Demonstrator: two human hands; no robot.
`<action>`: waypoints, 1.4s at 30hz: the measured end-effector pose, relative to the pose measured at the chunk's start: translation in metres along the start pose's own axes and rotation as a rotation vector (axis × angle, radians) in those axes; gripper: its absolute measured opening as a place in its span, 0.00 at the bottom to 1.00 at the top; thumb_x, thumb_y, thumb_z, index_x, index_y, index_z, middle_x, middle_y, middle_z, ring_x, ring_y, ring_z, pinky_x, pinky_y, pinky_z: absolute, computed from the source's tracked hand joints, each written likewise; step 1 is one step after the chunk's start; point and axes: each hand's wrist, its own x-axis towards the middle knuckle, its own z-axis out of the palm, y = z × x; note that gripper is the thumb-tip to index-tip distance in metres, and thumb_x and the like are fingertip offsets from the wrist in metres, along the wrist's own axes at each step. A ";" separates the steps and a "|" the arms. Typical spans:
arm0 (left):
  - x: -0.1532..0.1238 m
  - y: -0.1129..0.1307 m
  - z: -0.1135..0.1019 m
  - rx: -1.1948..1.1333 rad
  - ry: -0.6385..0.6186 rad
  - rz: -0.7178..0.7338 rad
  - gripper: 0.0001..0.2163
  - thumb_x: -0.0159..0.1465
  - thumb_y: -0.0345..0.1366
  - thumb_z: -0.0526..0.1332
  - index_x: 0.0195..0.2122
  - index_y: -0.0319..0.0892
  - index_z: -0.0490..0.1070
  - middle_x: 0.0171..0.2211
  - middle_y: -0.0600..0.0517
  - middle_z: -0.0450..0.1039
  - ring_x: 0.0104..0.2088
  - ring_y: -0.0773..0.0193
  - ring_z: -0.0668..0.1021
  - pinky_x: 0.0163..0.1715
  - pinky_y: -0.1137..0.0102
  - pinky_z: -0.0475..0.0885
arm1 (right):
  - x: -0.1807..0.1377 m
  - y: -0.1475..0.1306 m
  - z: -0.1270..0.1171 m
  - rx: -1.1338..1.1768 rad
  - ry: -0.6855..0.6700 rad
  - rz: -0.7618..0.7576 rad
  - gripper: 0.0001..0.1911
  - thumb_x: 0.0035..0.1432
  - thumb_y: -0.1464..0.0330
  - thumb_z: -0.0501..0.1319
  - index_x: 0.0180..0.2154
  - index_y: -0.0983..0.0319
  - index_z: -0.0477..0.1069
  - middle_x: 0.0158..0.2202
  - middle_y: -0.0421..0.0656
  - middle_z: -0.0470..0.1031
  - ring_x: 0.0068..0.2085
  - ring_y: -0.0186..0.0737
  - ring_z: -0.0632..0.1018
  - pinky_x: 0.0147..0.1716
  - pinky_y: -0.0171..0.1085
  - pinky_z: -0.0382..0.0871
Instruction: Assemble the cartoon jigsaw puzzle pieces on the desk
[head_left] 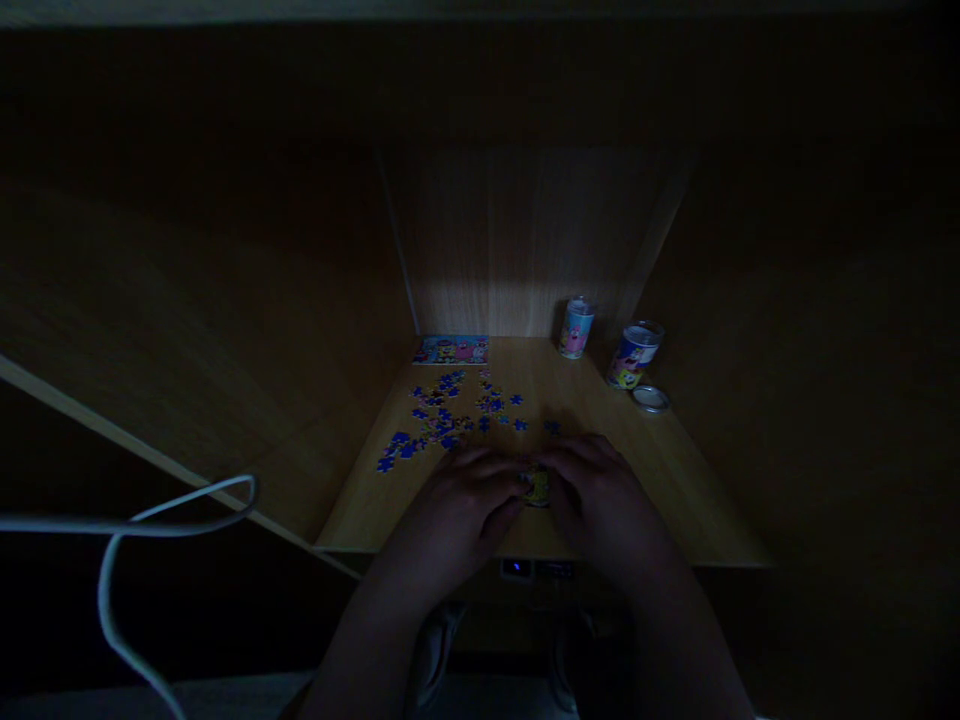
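Between my hands lies a small yellow patch of jigsaw puzzle pieces (538,487) on the wooden shelf surface, near its front edge. My left hand (480,485) curves in from the left, its thumb and fingers closed at the patch's left side. From the right, my right hand (592,480) bends its fingers over the patch's far and right edges. Both hands hide part of it, and the dim light blurs the fingertips. Beyond my left hand spread several loose jigsaw pieces (435,425), many with the blue side up. A lone piece (552,427) lies just beyond my right hand.
A colourful picture card (451,349) lies at the back left. Two printed cans, one at the back (576,328) and one at the right (634,355), stand near a round lid (649,399). Wooden walls enclose both sides. A white cable (112,600) loops at lower left.
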 end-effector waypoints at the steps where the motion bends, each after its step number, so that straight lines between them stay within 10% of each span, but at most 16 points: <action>1: 0.000 0.000 0.000 0.007 0.003 -0.004 0.13 0.76 0.27 0.69 0.56 0.50 0.83 0.59 0.53 0.85 0.60 0.54 0.82 0.65 0.51 0.75 | 0.000 0.000 0.000 -0.001 -0.005 -0.001 0.18 0.71 0.76 0.61 0.55 0.55 0.83 0.55 0.47 0.86 0.56 0.53 0.80 0.60 0.55 0.76; 23: -0.001 -0.001 0.003 0.002 0.017 0.007 0.15 0.77 0.27 0.67 0.59 0.53 0.82 0.60 0.52 0.86 0.60 0.53 0.84 0.65 0.49 0.77 | 0.001 0.000 -0.001 0.023 -0.001 -0.005 0.16 0.70 0.77 0.60 0.49 0.56 0.83 0.51 0.46 0.86 0.53 0.52 0.81 0.57 0.52 0.77; 33: -0.003 -0.005 0.005 0.048 0.080 -0.035 0.08 0.76 0.28 0.68 0.51 0.48 0.82 0.57 0.50 0.86 0.60 0.50 0.84 0.65 0.46 0.78 | -0.007 0.012 0.008 -0.268 0.267 0.320 0.16 0.67 0.75 0.61 0.54 0.64 0.79 0.53 0.59 0.84 0.55 0.65 0.78 0.58 0.60 0.74; 42: -0.001 -0.003 0.004 0.087 0.081 -0.063 0.11 0.75 0.26 0.68 0.54 0.47 0.83 0.59 0.49 0.85 0.61 0.48 0.83 0.65 0.44 0.78 | -0.001 0.008 0.008 -0.228 0.186 0.201 0.07 0.73 0.68 0.65 0.47 0.56 0.83 0.51 0.53 0.84 0.55 0.61 0.79 0.59 0.60 0.74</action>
